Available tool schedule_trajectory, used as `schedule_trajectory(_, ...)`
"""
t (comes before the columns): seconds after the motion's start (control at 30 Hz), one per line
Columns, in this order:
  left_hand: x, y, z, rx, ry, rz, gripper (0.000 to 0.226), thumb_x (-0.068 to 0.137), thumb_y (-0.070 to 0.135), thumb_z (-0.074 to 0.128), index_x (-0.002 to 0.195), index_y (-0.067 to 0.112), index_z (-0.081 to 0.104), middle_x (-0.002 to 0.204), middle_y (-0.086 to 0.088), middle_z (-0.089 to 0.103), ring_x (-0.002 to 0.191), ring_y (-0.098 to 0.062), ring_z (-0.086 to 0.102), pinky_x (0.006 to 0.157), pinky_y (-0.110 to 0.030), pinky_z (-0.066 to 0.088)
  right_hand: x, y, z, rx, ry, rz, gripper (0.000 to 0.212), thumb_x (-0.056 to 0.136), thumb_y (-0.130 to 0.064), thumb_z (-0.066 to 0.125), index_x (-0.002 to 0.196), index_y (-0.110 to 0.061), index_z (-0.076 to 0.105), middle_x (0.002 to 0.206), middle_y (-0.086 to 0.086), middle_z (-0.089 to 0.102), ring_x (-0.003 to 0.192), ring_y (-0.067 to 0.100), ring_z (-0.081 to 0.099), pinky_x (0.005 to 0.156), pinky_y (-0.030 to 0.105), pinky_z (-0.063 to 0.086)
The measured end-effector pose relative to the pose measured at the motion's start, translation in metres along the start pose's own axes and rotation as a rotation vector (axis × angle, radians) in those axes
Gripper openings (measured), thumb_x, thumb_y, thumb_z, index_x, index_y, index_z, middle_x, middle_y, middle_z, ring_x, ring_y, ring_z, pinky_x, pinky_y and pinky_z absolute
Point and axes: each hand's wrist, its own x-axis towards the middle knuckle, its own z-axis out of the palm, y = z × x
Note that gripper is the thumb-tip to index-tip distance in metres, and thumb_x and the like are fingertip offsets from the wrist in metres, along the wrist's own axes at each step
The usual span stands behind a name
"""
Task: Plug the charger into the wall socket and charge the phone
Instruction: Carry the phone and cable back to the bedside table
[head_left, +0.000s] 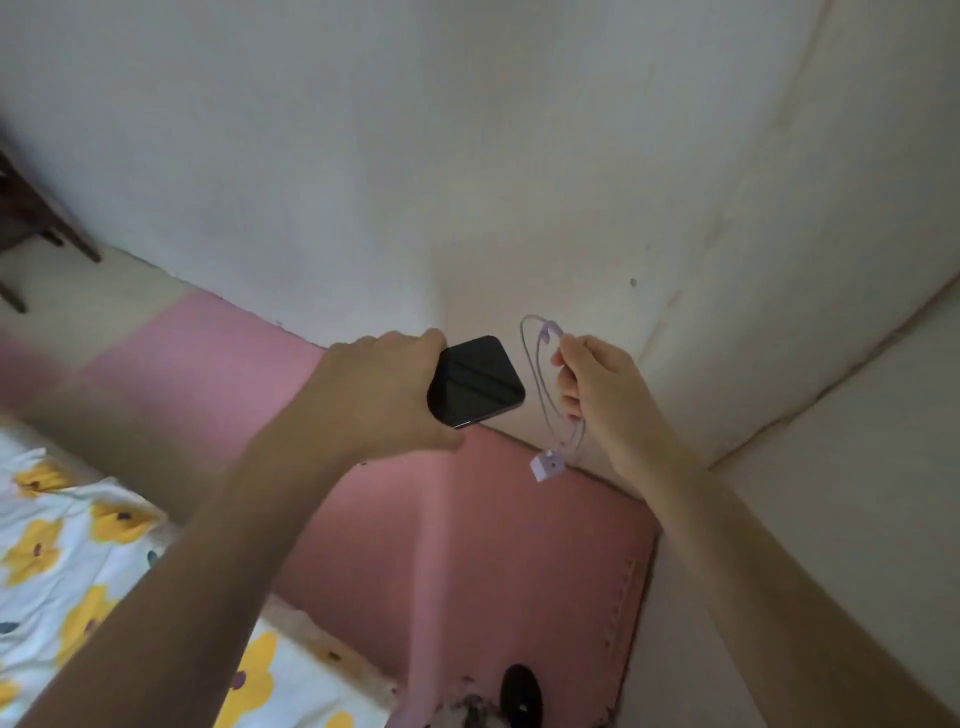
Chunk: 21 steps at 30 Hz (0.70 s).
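My left hand (382, 387) grips a dark phone (478, 382) by its left edge, screen up and black, held in the air near the wall. My right hand (597, 395) pinches a pale lilac charging cable (535, 364) that loops above and below the fingers. A small white charger block (546, 464) dangles from the cable's lower end, just below and left of my right hand. The two hands are a short gap apart. No wall socket shows in the view.
A plain cream wall (467, 156) fills the upper view and meets a side wall (857, 467) at the right corner. Pink foam mats (493, 561) cover the floor. A bed with a yellow-flower sheet (78, 545) lies at the lower left. Dark furniture legs (31, 223) stand far left.
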Motion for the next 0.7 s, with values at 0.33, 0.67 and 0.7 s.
schedule_trajectory(0.33,0.056,-0.063,-0.008,0.015,-0.044,-0.247,0.055,0.054,0.061,0.063,0.096,0.028,0.050,0.069,0.010,0.055,0.057,-0.009,0.053,0.047,-0.025,0.032,0.119,-0.035,0.052,0.037,-0.207,0.022,0.032,0.105,-0.024,0.043,0.074,-0.013,0.046,0.049,-0.010,0.036,0.041,0.006,0.031,0.043,0.019,0.028)
schedule_trajectory(0.67,0.082,-0.195,-0.054,0.020,0.041,-0.507,0.056,0.053,0.066,0.064,0.094,0.031,0.050,0.072,0.011,0.056,0.063,-0.012,0.056,0.048,-0.025,0.032,0.225,-0.100,0.195,0.019,-0.489,-0.081,0.030,0.102,-0.016,0.043,0.072,-0.015,0.046,0.041,-0.014,0.037,0.037,0.005,0.031,0.041,0.019,0.029)
schedule_trajectory(0.7,0.084,-0.209,-0.061,0.025,0.062,-0.524,0.056,0.053,0.066,0.065,0.094,0.031,0.050,0.072,0.011,0.056,0.063,-0.013,0.056,0.048,-0.025,0.031,0.235,-0.109,0.211,0.019,-0.515,-0.101,0.030,0.102,-0.016,0.044,0.072,-0.014,0.047,0.041,-0.014,0.037,0.037,0.005,0.030,0.041,0.019,0.028)
